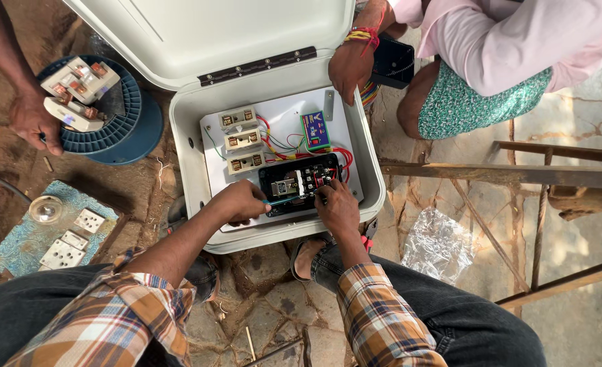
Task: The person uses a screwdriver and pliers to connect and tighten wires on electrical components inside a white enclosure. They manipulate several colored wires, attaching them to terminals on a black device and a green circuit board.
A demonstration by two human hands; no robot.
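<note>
The black switch unit [299, 185] sits low on the white backplate inside the open grey enclosure [375, 197], which rests on the stone floor [280, 299] between your knees, and both your hands are on it. Your left hand [241, 202] has its fingers pressed together around a thin teal-handled screwdriver [282, 200] whose tip reaches into the unit's left side; your right hand [337, 207] has its fingertips bunched on the unit's right edge, though whether they pinch a wire or only steady the housing I cannot tell. Above it stand three cream fuse blocks [244, 140] and a small green-and-blue module [316, 130], tied by red, yellow and green wires [278, 144]. The likeliest slip, I judge, is the screwdriver skating off a terminal into those crowded wires, or your right hand tugging a lead loose. Another person's hand [348, 68] grips the enclosure's far right rim, and a second one [34, 121] rests by a blue spool [128, 129] at the far left. The terminals themselves are hidden under your fingers.
</note>
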